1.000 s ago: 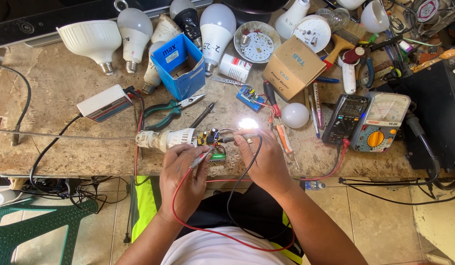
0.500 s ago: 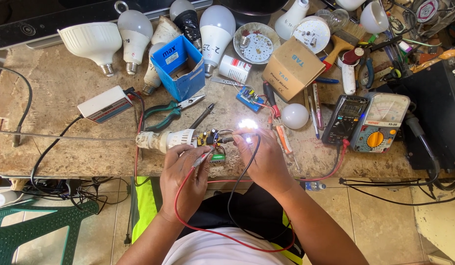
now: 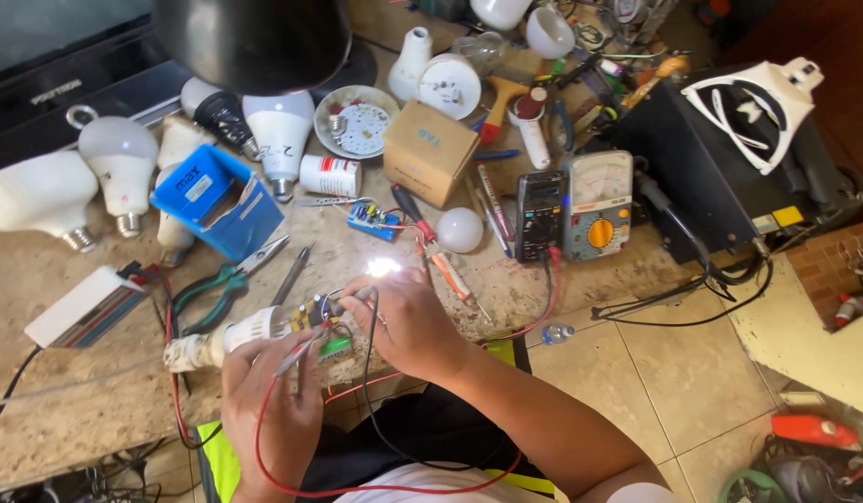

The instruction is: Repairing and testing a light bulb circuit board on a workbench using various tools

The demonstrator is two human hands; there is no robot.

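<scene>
I have a single head-worn view, looking steeply down from close above onto the workbench edge and my lap, tilted slightly, with tiled floor at right.

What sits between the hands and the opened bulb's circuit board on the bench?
Nothing visible: the left hand and right hand already reach the opened bulb, with only the red lead and black lead running to it.

A white bulb base lies on its side at the near table edge, its little board showing, one tiny light glowing bright.
</scene>
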